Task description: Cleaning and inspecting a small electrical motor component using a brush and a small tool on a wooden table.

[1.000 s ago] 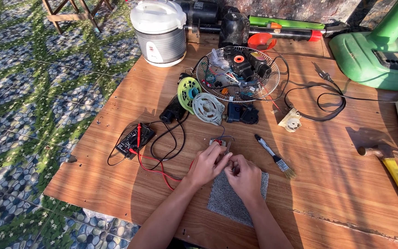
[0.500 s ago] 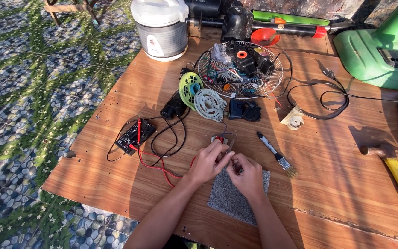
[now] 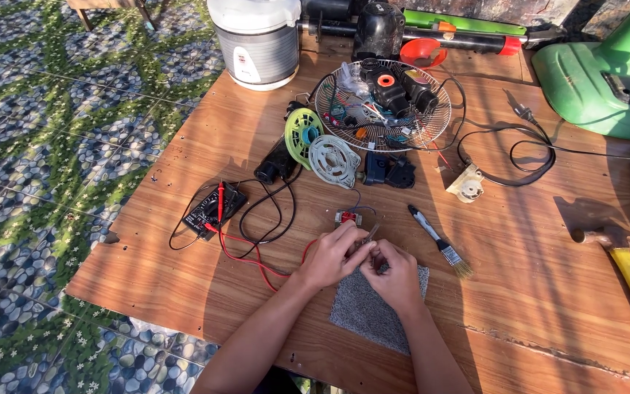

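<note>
Since earlier frame, our hands unmoved over grey mat [image 3: 362, 314]. Left hand [image 3: 332, 255] and right hand [image 3: 395, 276] pressed together, pinching small metal part [image 3: 368, 238], mostly hidden. We judge it light, stiff, fiddly; grip by edges.

You're set up at an outdoor DIY repair spot, like a home patio workshop. The wooden worktop [image 3: 519, 292] sits on a pebble-pattern tiled floor [image 3: 45, 146] in patchy sunlight. It's littered with fan parts: a wire fan guard [image 3: 432, 124], a green fan base [image 3: 607, 80], a multimeter [image 3: 209, 208] with leads, a small brush [image 3: 439, 244], a hammer [image 3: 621, 255]. There's a rice cooker [image 3: 260, 40] too, so pretty homey.
</note>
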